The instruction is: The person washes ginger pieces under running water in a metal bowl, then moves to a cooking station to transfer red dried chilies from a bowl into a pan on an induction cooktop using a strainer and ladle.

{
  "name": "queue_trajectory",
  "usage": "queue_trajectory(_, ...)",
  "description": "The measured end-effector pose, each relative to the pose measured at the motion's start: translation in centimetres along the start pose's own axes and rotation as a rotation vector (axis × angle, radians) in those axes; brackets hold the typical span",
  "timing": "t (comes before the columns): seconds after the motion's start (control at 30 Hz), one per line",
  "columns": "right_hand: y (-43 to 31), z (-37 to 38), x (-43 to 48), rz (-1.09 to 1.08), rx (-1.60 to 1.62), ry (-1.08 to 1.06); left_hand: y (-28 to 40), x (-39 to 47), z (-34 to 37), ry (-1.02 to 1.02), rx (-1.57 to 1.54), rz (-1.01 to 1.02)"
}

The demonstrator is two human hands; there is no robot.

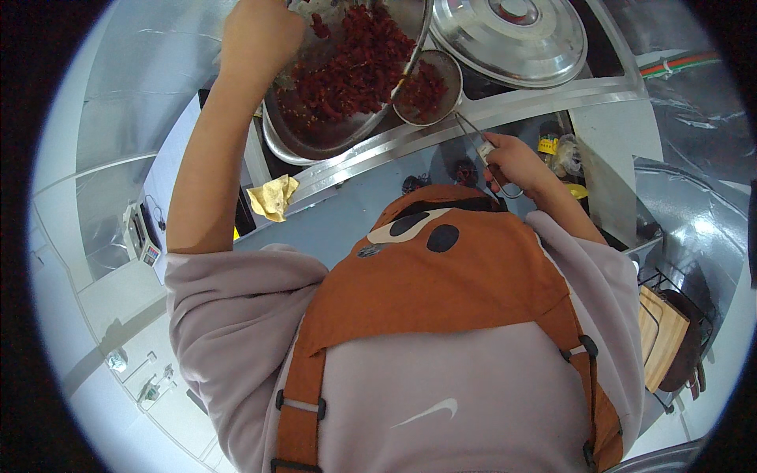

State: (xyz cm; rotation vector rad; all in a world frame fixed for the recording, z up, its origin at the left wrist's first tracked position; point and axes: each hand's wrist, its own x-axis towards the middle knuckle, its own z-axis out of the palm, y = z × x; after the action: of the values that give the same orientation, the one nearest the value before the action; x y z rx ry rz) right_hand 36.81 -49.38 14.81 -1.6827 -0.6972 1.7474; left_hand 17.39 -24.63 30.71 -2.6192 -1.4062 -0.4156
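My right hand (510, 162) grips the wire handle of a round mesh strainer (458, 80). Some dark red pieces, which look like dried chilies, lie in its bowl. The strainer touches the near right rim of a large metal basin (378, 121). A heap of the same red chilies (355, 65), with pale seeds among them, fills much of the basin. At the basin's left side my left hand (266, 35) is curled into a fist. Its fingertips are hidden, so whether it grips the rim or something else is unclear.
Right of the basin a domed steel lid (508, 35) covers part of the metal-edged cooktop (544, 97). A crumpled yellow cloth (273, 198) lies on the near edge. A bottle (548, 145) stands below. Wooden cutting boards (662, 337) rest in a rack at right.
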Motion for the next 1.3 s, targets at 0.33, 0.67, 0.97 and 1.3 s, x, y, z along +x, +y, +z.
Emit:
queue_trajectory(0.33, 0.0, 0.1, -0.1, 0.027, 0.047, 0.029, 4.1, -1.4, -2.5, 0.071, -0.084, 0.048)
queue_trajectory(0.67, -0.1, 0.1, -0.4, 0.001, 0.058, -0.008, 3.1, -0.6, -1.4, 0.06, -0.113, 0.039)
queue_trajectory(0.97, 0.1, 0.2, -0.6, 0.011, 0.032, -0.003, 0.4, 0.3, 0.8, 0.017, -0.002, 0.062)
queue_trajectory(1.3, 0.3, 0.0, -0.4, 0.016, 0.033, -0.036, 1.7, -0.3, -0.4, 0.026, -0.026, 0.05)
